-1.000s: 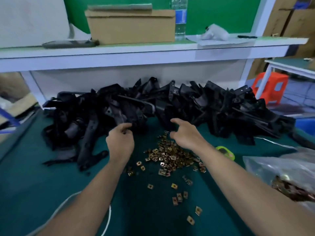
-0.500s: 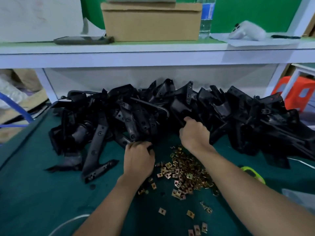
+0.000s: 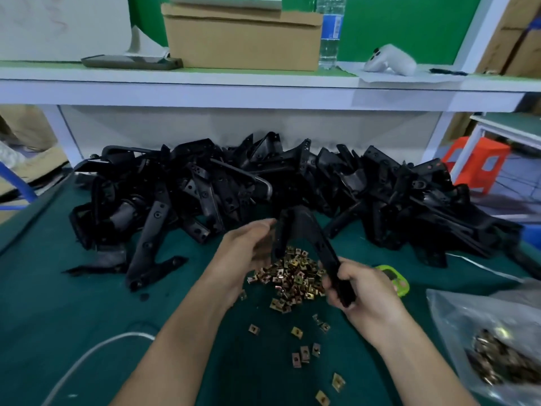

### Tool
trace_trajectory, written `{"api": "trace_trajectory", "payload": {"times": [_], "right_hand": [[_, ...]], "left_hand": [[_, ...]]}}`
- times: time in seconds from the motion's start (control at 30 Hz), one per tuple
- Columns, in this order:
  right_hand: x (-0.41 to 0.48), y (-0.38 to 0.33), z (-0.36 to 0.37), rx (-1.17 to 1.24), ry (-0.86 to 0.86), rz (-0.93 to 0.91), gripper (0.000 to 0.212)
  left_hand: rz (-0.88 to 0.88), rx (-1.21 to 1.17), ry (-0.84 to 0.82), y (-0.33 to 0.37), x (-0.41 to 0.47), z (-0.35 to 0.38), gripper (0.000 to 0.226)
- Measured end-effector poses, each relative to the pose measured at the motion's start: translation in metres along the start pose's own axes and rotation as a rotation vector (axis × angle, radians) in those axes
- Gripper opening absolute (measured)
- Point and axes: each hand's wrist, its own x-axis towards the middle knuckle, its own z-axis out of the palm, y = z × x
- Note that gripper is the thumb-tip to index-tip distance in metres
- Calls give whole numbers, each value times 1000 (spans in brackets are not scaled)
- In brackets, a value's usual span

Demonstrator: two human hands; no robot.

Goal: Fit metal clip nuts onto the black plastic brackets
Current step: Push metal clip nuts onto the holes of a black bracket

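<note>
A: Head view, to start. In the right grip (image 3: 366,291)?

B: A curved black bracket (image 3: 320,244), with fingers and thumb wrapped round its near end. Arch lifted off the counter (image 3: 58,288), right above the clip nuts (image 3: 292,276).

A: And the left grip (image 3: 246,250)?

B: Just beside the bracket's other leg, fingers loosely bent toward it. Too blurred to tell whether touching, holding something small, or empty.

A: Clip nuts, exactly where?

B: Brassy, in a loose heap on the green counter between the two wrists, with stragglers scattered nearer the body. More of the same inside a clear plastic bag (image 3: 497,347) at the right edge.

A: Rest of the brackets?

B: Tangled in a long black pile (image 3: 205,183) across the back of the counter, under a white shelf (image 3: 263,89).

A: Anything else down there?

B: A lime-green object (image 3: 393,278) just right of the right grip, partly hidden by it, and a white cable (image 3: 87,356) curving in at lower left.

A: Up on the shelf?

B: A cardboard box (image 3: 243,39), a water bottle (image 3: 329,39) just beside its right end, a dark phone (image 3: 131,62) lying flat to its left, and a white handheld device (image 3: 392,60) farther right. Beyond the counter at right — an orange stool (image 3: 480,162).
</note>
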Motion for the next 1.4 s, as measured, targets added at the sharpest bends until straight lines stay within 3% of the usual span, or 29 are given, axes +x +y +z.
{"api": "trace_trajectory", "payload": {"times": [0.17, 0.27, 0.33, 0.43, 0.53, 0.63, 0.7, 0.8, 0.83, 0.93, 1.0, 1.1, 1.17, 1.27, 1.33, 1.4], "right_hand": [[-18, 2, -20, -285, -244, -162, 24], [-25, -2, -24, -726, -381, -335, 46], [-25, 3, -20, -1063, -213, -589, 66], [-24, 8, -11, -1363, 37, -997, 71], [-20, 10, -9, -1464, 116, -1023, 64], [-20, 13, -10, -1481, 192, -968, 63], [-23, 14, -9, -1386, 301, -930, 75], [-30, 6, -6, -889, 516, -787, 83], [-30, 5, -5, -685, 483, -677, 77], [-28, 16, 5, 13, 79, -244, 52], [-29, 27, 16, 7, -49, -168, 30], [-25, 38, 25, -29, 15, -184, 12], [-21, 34, 22, 25, 72, -169, 13], [-17, 23, 11, 171, 54, -125, 17], [-18, 16, 5, 253, 12, -95, 14], [-17, 12, 1, 262, 9, -66, 9]], "left_hand": [[58, -59, -8, -12, -24, 6, 23], [118, -108, 23, -21, -31, 14, 27], [59, -196, 41, -25, -36, 19, 31], [-102, -461, -82, -23, -40, 14, 47], [-60, -415, -230, -20, -40, 0, 36], [-8, -309, -201, -24, -35, -6, 35], [25, -278, -126, -29, -33, -6, 39], [36, -375, -13, -34, -30, -5, 36], [36, -423, 16, -35, -29, -3, 35], [23, -554, 46, -37, -30, 9, 34], [20, -562, 27, -39, -31, 18, 34], [63, -470, -55, -39, -34, 16, 37], [97, -317, -52, -35, -36, 10, 32], [230, 15, 284, -32, -29, -13, 19], [321, 357, 512, -33, -24, -34, 20], [272, 625, 517, -37, -22, -46, 19]]}}
